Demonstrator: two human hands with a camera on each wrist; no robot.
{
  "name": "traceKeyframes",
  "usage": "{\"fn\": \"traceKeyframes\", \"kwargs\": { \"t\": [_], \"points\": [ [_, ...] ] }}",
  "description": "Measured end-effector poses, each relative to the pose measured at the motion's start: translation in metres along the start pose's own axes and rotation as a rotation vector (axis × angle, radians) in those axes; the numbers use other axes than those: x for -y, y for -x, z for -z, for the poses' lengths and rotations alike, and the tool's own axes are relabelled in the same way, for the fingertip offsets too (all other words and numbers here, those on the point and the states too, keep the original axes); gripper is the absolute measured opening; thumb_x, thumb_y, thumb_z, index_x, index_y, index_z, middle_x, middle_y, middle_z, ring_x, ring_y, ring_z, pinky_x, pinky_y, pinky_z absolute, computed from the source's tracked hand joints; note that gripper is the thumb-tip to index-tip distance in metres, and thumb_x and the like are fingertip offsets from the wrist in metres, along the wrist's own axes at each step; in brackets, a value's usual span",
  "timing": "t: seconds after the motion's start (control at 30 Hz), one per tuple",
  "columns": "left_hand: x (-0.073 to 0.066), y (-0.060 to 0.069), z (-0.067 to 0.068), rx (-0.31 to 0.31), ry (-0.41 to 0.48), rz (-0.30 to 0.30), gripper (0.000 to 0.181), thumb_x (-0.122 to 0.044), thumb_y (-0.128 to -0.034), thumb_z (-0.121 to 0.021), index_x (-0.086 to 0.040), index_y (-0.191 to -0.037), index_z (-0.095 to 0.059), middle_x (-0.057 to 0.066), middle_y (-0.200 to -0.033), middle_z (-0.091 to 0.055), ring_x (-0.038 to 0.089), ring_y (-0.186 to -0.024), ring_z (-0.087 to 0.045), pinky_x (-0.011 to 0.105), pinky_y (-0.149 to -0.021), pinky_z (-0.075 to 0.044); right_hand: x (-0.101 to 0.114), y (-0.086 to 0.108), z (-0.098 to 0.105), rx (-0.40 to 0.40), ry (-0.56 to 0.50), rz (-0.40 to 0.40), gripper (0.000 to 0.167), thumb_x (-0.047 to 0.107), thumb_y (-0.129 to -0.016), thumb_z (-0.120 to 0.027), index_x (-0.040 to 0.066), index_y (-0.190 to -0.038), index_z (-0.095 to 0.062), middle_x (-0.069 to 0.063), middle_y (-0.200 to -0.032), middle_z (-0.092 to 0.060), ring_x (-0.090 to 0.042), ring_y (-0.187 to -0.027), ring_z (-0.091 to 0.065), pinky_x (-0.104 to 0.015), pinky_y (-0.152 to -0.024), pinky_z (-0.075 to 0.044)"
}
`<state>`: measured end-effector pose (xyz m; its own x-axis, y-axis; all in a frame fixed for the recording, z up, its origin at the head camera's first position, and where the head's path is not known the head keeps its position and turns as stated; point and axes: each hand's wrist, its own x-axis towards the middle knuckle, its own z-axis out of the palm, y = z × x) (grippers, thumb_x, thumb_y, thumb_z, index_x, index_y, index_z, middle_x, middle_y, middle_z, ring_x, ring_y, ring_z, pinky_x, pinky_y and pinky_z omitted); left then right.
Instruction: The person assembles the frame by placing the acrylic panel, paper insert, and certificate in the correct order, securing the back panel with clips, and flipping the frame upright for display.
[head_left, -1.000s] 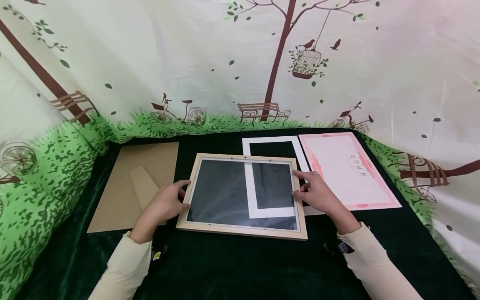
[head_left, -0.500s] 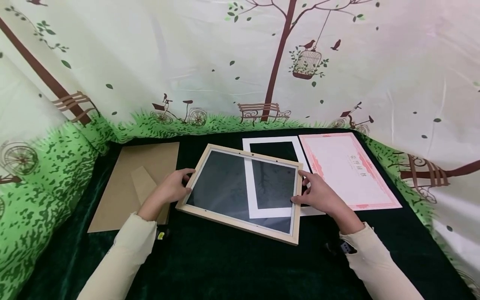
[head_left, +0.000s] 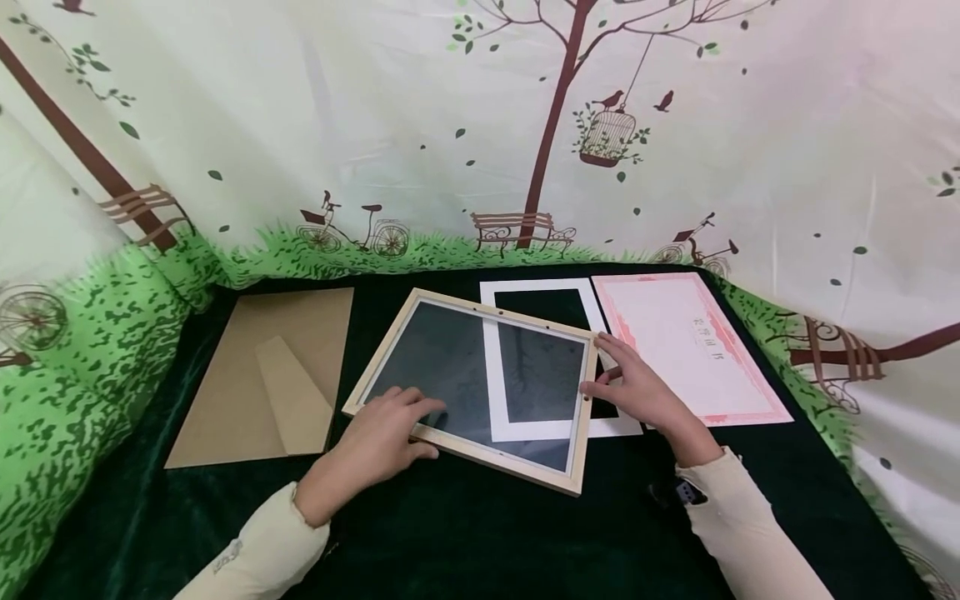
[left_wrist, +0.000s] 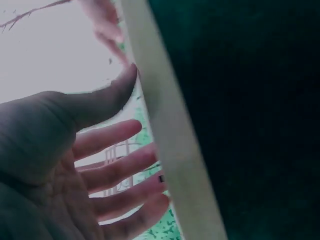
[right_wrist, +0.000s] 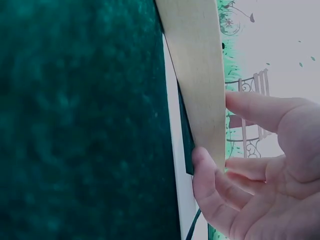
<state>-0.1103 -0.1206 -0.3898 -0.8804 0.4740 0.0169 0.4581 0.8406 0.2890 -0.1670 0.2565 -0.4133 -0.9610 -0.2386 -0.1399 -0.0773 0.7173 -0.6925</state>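
A light wooden picture frame [head_left: 517, 475] with a clear pane lies askew in the middle in the head view, its near right corner toward me. My right hand [head_left: 637, 387] pinches its right side; the right wrist view shows a fingertip [right_wrist: 202, 160] curled under the wood and the thumb on the other side. My left hand [head_left: 382, 437] is over the frame's near left edge, fingers extended above the pane. In the left wrist view its fingers are spread and its thumb [left_wrist: 115, 95] is at the wooden edge. Contact there is hard to tell.
A white mat board [head_left: 487, 367] with a cut-out window lies partly under the frame. Right of it is a pink-bordered sheet [head_left: 675, 333]. A brown backing board [head_left: 217, 392] with an easel stand [head_left: 292, 392] lies left. Dark green cloth [head_left: 480, 542] covers the table.
The frame has turned clockwise, its left end swinging away from me. My left hand has left the frame's left side and moved nearer, to the near edge. My right hand keeps its hold.
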Motion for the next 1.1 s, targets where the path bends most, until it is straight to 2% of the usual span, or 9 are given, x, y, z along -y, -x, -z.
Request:
{"fn": "traceKeyframes", "kwargs": {
  "t": [0.1, 0.2, 0.4, 0.53, 0.67, 0.8, 0.9, 1.0, 1.1],
  "points": [
    [0.0, 0.005, -0.007, -0.026, -0.057, -0.02, 0.04, -0.028, -0.0805, -0.084, -0.02, -0.118, -0.074, 0.002, -0.11, -0.068, 0.021, -0.097, -0.061, 0.039, -0.079, -0.055, 0.0, 0.0, -0.003, 0.008, 0.032, 0.005, 0.083, 0.029, -0.092, -0.071, 0.002, -0.156, -0.026, -0.02, -0.165, -0.014, -0.032, -0.104, -0.064, -0.03, -0.064, -0.051],
    [0.003, 0.005, -0.011, -0.061, -0.062, -0.053, 0.029, -0.023, -0.0817, -0.083, -0.022, -0.11, -0.078, 0.001, -0.106, -0.069, 0.019, -0.094, -0.06, 0.036, -0.078, -0.055, 0.002, 0.002, 0.001, 0.022, 0.111, 0.002, 0.082, 0.034, -0.093, -0.07, 0.004, -0.156, -0.028, -0.019, -0.166, -0.017, -0.029, -0.102, -0.066, -0.03, -0.062, -0.05],
    [0.012, 0.002, -0.009, -0.08, -0.058, -0.13, 0.022, -0.019, -0.083, -0.081, -0.023, -0.105, -0.081, 0.0, -0.103, -0.069, 0.017, -0.089, -0.059, 0.031, -0.072, -0.053, 0.01, 0.008, 0.005, 0.056, 0.252, -0.005, 0.082, 0.045, -0.093, -0.067, 0.006, -0.156, -0.03, -0.019, -0.165, -0.021, -0.028, -0.102, -0.068, -0.028, -0.061, -0.05],
    [0.02, 0.0, -0.006, -0.118, -0.134, -0.117, 0.02, -0.012, -0.0845, -0.079, -0.021, -0.102, -0.081, 0.001, -0.101, -0.069, 0.018, -0.086, -0.061, 0.029, -0.066, -0.051, 0.016, 0.011, 0.003, 0.042, 0.338, 0.014, 0.078, 0.047, -0.093, -0.066, 0.004, -0.152, -0.038, -0.021, -0.161, -0.029, -0.028, -0.101, -0.069, -0.032, -0.067, -0.053],
    [0.031, -0.007, -0.004, -0.167, -0.187, -0.092, 0.019, -0.004, -0.084, -0.077, -0.016, -0.097, -0.082, 0.005, -0.101, -0.069, 0.022, -0.086, -0.064, 0.032, -0.064, -0.054, 0.023, 0.016, 0.001, 0.01, 0.428, 0.045, 0.065, 0.041, -0.093, -0.067, 0.002, -0.143, -0.053, -0.023, -0.148, -0.045, -0.034, -0.107, -0.067, -0.048, -0.083, -0.055],
    [0.04, -0.01, 0.001, -0.151, -0.103, -0.09, 0.025, 0.003, -0.0855, -0.072, -0.012, -0.104, -0.08, 0.011, -0.106, -0.068, 0.027, -0.092, -0.063, 0.034, -0.068, -0.056, 0.029, 0.019, -0.001, -0.039, 0.463, 0.081, 0.047, 0.033, -0.092, -0.07, 0.004, -0.129, -0.066, -0.019, -0.129, -0.058, -0.033, -0.101, -0.067, -0.05, -0.083, -0.055],
    [0.041, -0.003, 0.002, -0.161, -0.034, -0.075, 0.023, 0.002, -0.0872, -0.072, -0.008, -0.107, -0.079, 0.015, -0.111, -0.066, 0.03, -0.099, -0.061, 0.037, -0.078, -0.056, 0.028, 0.018, -0.002, -0.058, 0.445, 0.108, 0.041, 0.029, -0.092, -0.072, 0.006, -0.126, -0.068, -0.018, -0.13, -0.057, -0.034, -0.105, -0.064, -0.051, -0.085, -0.054],
    [0.034, 0.004, 0.001, -0.169, 0.032, 0.006, 0.021, -0.007, -0.0892, -0.073, -0.006, -0.11, -0.077, 0.014, -0.106, -0.064, 0.025, -0.092, -0.06, 0.037, -0.077, -0.054, 0.024, 0.014, 0.0, -0.064, 0.403, 0.099, 0.051, 0.028, -0.091, -0.072, 0.008, -0.136, -0.06, -0.022, -0.145, -0.047, -0.041, -0.123, -0.054, -0.058, -0.096, -0.049],
    [0.024, 0.014, 0.002, -0.056, 0.166, 0.122, 0.028, -0.017, -0.0918, -0.072, -0.009, -0.118, -0.073, 0.006, -0.099, -0.065, 0.014, -0.083, -0.059, 0.031, -0.072, -0.052, 0.021, 0.011, 0.0, -0.039, 0.355, 0.073, 0.064, 0.03, -0.092, -0.071, 0.008, -0.147, -0.046, -0.024, -0.154, -0.037, -0.046, -0.136, -0.042, -0.064, -0.104, -0.042]
  ]
}}
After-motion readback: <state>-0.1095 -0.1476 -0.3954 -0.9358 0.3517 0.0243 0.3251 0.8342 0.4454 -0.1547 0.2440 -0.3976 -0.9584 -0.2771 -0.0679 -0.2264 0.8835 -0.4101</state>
